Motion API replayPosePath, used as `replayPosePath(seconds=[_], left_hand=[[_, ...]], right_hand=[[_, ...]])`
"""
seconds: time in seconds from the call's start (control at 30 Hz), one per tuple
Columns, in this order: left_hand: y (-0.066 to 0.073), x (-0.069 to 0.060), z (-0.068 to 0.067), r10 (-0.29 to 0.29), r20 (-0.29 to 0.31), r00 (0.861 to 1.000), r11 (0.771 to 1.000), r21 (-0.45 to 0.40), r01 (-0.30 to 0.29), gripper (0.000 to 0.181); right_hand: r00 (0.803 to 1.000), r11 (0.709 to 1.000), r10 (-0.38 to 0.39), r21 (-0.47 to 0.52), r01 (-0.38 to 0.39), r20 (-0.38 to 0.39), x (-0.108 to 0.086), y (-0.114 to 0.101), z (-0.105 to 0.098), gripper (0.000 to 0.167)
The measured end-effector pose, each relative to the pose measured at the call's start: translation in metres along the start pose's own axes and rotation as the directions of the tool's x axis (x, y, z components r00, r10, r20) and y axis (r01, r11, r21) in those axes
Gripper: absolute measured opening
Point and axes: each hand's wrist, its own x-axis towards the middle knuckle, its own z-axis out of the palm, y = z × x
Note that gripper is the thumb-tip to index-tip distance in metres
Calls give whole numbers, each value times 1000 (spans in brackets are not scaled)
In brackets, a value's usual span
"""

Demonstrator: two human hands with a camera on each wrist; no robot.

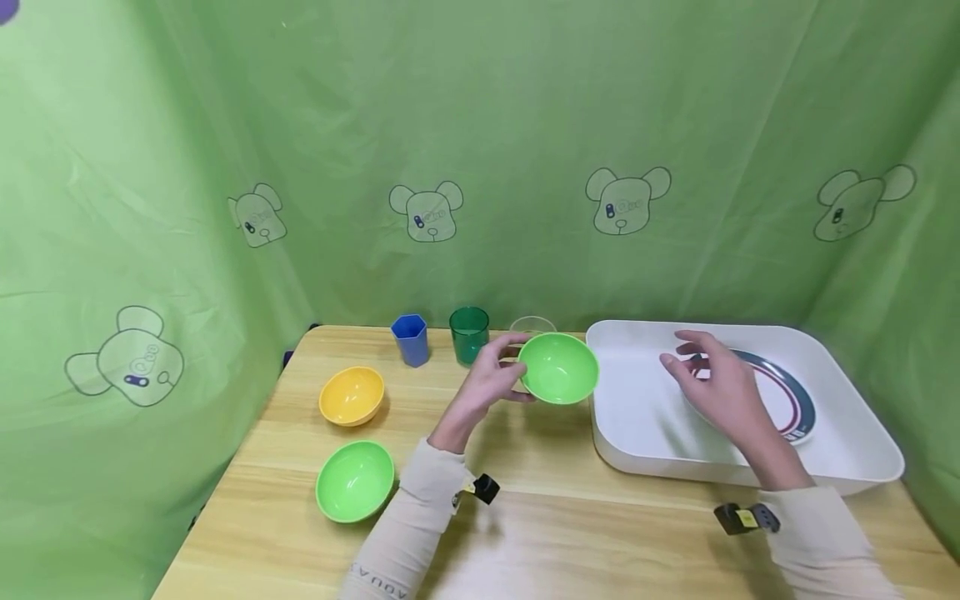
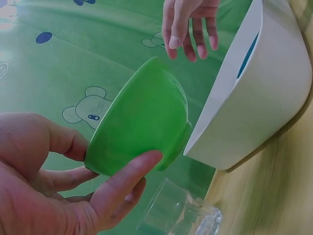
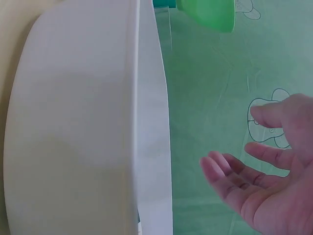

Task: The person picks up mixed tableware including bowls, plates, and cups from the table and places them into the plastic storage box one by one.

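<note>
My left hand (image 1: 498,375) pinches a green bowl (image 1: 561,369) aloft, just left of the white tub (image 1: 633,392) — one-sided grip could let it tip, low travel could clip the tub. My right hand (image 1: 718,385) hangs over the tub — loosely spread.

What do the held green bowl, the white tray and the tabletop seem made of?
Held green bowl: probably plastic; smooth, with glossy highlights. White tray: likely molded plastic, satin; even color, rounded corners. Tabletop: wood or wood-look laminate, slightly shiny; pale grain, soft reflection.
</note>
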Motion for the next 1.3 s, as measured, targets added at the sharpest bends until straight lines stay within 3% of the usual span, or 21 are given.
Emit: replayPosePath(seconds=[0.3, 0.83, 1.3], left_hand=[[-2, -2, 11, 31, -25, 999, 1000, 1, -31, 47], [-4, -4, 28, 52, -77, 996, 996, -62, -57, 48], [-2, -8, 36, 64, -59, 996, 994, -86, -69, 51]], right_hand=[[1000, 998, 9, 56, -10, 5, -3, -7, 6, 52], [997, 986, 28, 164, -41, 78, -8, -32, 25, 57], [995, 974, 18, 221, -41, 101, -8, -49, 35, 52]])
